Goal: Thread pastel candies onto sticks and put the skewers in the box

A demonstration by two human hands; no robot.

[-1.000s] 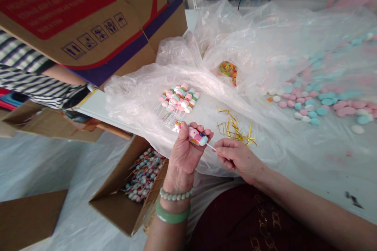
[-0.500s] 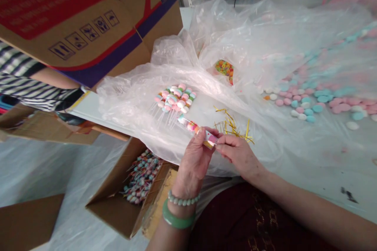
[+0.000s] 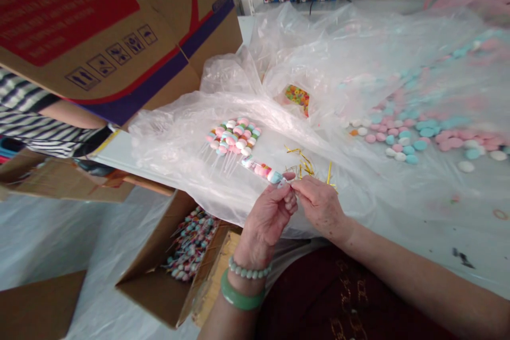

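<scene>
My left hand (image 3: 268, 217) is closed around the near end of a candy skewer in a clear wrapper (image 3: 263, 169), its pink, white, orange and blue pieces pointing away to the upper left. My right hand (image 3: 320, 204) pinches at the gathered wrapper end, fingertips touching the left ones. Whether a thin tie is between them is too small to tell. Just beyond lie several gold twist ties (image 3: 306, 163). A bundle of candy skewers (image 3: 235, 137) with clear sticks rests on the plastic sheet (image 3: 179, 127), close to the wrapped skewer's far tip.
Loose pastel candies (image 3: 450, 141) spread under and beside the plastic at right. Colourful small pieces (image 3: 298, 96) show through a gap in the plastic. A large carton (image 3: 167, 64) stands at left, near a person's striped sleeve (image 3: 24, 117). Below the table edge, an open box (image 3: 149, 281) holds many skewers.
My left fingers have closed lower on the wrapper, and the printed card-like piece seen between my hands is now covered. More candy shows beyond my fingers. The view has shifted slightly.
</scene>
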